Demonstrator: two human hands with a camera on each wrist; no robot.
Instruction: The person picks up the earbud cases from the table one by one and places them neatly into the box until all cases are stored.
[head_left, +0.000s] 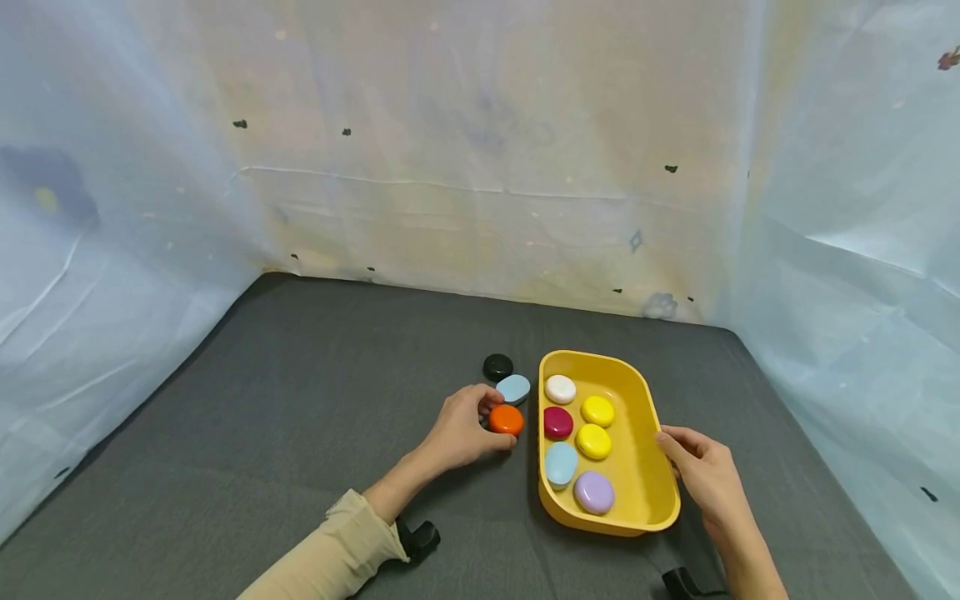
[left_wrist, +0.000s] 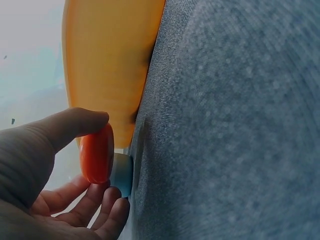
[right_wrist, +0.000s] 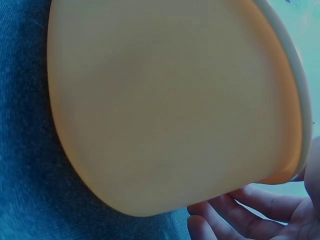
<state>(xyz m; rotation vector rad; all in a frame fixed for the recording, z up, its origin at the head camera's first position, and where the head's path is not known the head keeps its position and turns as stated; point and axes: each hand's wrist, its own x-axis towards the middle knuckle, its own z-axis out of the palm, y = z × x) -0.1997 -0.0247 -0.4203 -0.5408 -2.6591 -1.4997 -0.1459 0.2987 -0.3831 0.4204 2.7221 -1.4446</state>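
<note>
My left hand (head_left: 467, 427) pinches a glossy orange disc (head_left: 506, 420) between thumb and fingers. In the left wrist view that disc (left_wrist: 96, 154) stands on edge in the grip, above the dark cloth. Just beyond it on the cloth lie a light blue oval piece (head_left: 513, 388) and a black disc (head_left: 497, 367). With its thumb over the right rim and its fingers against the outer wall, my right hand (head_left: 703, 473) grips a yellow tray (head_left: 642, 477). The right wrist view shows the tray's outside (right_wrist: 165, 110) and the curled fingers beside it.
Inside the tray are a white disc (head_left: 560, 389), a dark red disc (head_left: 557, 423), two yellow discs (head_left: 594, 442), a light blue oval (head_left: 561, 464) and a lilac disc (head_left: 595, 492). Grey cloth (head_left: 225, 467) covers the table, and pale printed sheets (head_left: 465, 167) hang around it.
</note>
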